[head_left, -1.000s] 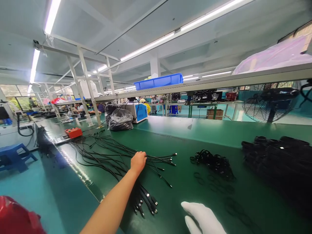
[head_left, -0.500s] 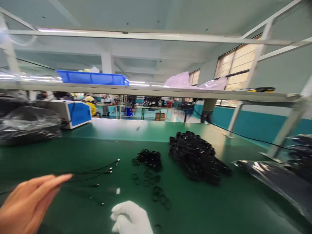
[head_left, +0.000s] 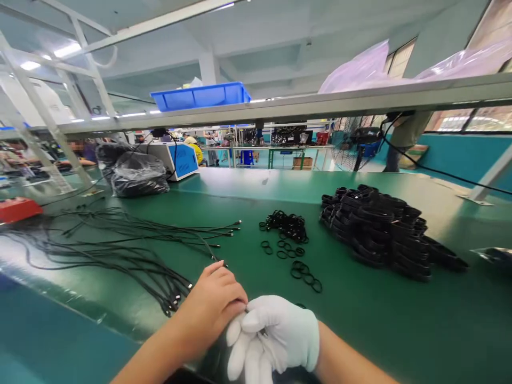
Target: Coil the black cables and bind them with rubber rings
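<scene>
My bare left hand point(head_left: 218, 298) and my white-gloved right hand point(head_left: 276, 333) meet at the near middle of the table. The left fingers are pinched together against the glove's fingertips. A small dark bit shows between the hands, and another inside the curled glove; most of what they hold is hidden. Loose black cables point(head_left: 132, 256) with small metal plugs lie to the left, some ends close by the left hand. Beyond the glove lie loose black rubber rings point(head_left: 307, 277) and a small heap of them point(head_left: 286, 225).
A large pile of coiled black cables point(head_left: 372, 229) sits to the right. Farther back are a black plastic-wrapped bundle point(head_left: 138, 173) and a blue-and-white machine point(head_left: 182, 160). A shelf point(head_left: 280, 111) carries a blue tray point(head_left: 200, 97). A red box point(head_left: 18, 209) stands far left.
The view has turned left, showing more of the cables. My left hand has moved right to meet the gloved right hand, and both are now closed together.
</scene>
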The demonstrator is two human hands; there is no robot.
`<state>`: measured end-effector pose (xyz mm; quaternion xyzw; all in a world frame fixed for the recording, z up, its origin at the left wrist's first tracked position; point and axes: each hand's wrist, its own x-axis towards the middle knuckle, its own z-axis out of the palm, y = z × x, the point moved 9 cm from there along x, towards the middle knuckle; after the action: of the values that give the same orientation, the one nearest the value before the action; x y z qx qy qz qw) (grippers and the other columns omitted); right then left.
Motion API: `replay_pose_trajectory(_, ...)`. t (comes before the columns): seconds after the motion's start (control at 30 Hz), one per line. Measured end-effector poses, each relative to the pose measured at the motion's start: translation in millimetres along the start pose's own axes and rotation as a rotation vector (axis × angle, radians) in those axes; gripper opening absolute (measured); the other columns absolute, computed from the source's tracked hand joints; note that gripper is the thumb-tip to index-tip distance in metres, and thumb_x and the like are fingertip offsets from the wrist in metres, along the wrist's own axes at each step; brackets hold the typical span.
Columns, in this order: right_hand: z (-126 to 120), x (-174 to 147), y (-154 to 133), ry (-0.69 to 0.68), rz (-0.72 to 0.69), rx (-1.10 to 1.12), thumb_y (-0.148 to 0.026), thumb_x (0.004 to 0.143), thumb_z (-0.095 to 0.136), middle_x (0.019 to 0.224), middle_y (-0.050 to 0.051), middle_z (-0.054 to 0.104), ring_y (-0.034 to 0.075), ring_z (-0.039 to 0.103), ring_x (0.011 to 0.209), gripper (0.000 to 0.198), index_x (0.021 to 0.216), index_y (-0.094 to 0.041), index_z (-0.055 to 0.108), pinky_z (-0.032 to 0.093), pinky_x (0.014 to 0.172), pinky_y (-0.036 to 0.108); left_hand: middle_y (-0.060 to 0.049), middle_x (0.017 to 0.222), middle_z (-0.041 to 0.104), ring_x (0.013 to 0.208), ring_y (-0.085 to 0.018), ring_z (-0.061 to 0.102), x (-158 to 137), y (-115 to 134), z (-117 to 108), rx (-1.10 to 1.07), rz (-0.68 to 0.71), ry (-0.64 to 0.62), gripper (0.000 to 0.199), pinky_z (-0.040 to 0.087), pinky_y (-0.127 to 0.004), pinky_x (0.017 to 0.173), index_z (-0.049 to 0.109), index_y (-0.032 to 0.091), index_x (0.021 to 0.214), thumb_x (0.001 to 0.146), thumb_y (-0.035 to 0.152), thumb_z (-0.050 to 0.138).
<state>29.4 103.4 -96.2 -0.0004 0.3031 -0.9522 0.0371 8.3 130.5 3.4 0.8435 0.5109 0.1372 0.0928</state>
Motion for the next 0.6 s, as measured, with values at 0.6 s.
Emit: replay_pose_trajectory(0.6,17,-82,-101,0.188,-0.695,-0.117,-0.041,0.082,0.049,0.072,0.0,0.062,0.014,0.063,0.062,0.023,0.086,-0.018,0.052,0.051,0.057,0.028,0.001,0.076,0.07,0.07,-0.018,0.065,-6,-56,27,0.262,-0.042,0.256,0.025,0.051,-0.028,0.064,0.067,0.027,0.089,0.088,0.024,0.043)
